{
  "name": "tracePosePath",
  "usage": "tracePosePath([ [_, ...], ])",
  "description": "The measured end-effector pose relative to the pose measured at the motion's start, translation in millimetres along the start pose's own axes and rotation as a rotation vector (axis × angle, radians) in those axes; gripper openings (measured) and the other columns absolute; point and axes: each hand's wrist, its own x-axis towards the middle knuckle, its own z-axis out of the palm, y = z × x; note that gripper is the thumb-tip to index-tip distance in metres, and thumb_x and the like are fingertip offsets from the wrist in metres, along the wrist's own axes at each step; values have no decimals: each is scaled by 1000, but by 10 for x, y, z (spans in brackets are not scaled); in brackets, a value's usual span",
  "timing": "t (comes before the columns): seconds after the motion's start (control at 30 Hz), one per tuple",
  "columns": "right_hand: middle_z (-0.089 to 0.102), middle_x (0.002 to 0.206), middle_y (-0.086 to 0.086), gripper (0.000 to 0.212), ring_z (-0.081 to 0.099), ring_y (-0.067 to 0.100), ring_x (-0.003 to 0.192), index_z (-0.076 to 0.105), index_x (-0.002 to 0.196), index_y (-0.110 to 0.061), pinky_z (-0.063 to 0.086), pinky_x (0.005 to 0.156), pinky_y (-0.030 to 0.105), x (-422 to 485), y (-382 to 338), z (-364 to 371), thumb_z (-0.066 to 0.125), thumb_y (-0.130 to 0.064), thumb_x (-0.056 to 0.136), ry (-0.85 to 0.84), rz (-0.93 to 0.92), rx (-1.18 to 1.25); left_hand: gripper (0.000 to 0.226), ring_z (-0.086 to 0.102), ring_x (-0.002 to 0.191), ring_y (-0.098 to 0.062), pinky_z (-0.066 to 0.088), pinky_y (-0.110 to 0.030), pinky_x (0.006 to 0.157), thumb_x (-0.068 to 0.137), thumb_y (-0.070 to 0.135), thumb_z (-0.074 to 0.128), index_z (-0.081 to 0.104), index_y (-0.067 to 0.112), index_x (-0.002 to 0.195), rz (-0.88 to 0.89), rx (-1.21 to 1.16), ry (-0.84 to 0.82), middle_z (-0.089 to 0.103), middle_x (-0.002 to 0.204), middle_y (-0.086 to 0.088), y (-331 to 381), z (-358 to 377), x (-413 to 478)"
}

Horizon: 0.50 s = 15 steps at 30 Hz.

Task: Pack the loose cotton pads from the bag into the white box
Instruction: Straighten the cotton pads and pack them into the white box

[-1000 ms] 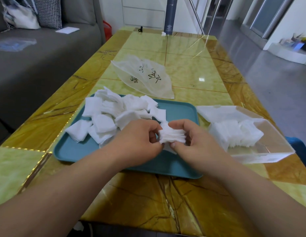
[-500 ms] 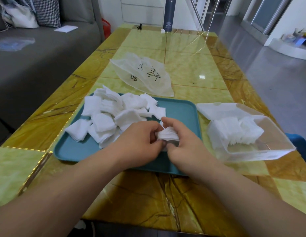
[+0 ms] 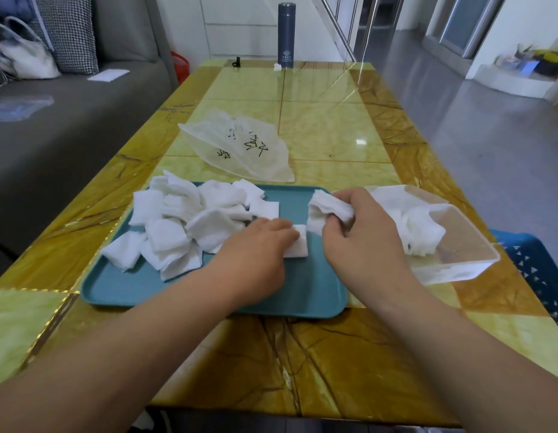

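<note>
A heap of loose white cotton pads lies on the left half of a teal tray. My right hand grips a small stack of pads above the tray's right edge, next to the white box. The translucent box lies to the right of the tray and holds several pads. My left hand rests on the tray, its fingertips on a single pad. Beyond the tray, the see-through bag lies flat.
A dark flask stands at the table's far end. A grey sofa with a handbag and cushion runs along the left. A blue stool sits at the table's right edge, beside the box.
My hands have parted. The right hand has carried the pad stack to the right, toward the box. The left hand has gone down onto a single pad on the tray.
</note>
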Motion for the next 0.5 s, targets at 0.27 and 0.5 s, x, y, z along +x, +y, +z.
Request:
tracePosePath([
  [0.27,61,74,-4,12,55,-1,59,64,100,-24,42,52,12,-19,45,38,59,-14,97,-146,62,33,23,58,114,-19,50,-38,97,97,24,57,69,28,117,-18,-33,-7,61,124,7,-150,-79,-332],
  [0.5,64,78,-6,11,55,-3,62,67,99,-24,41,55,11,-63,48,150,61,-16,96,-240,77,17,42,62,87,-3,51,-22,80,83,31,83,65,36,120,-309,-445,1,62,95,15,-302,-142,-402],
])
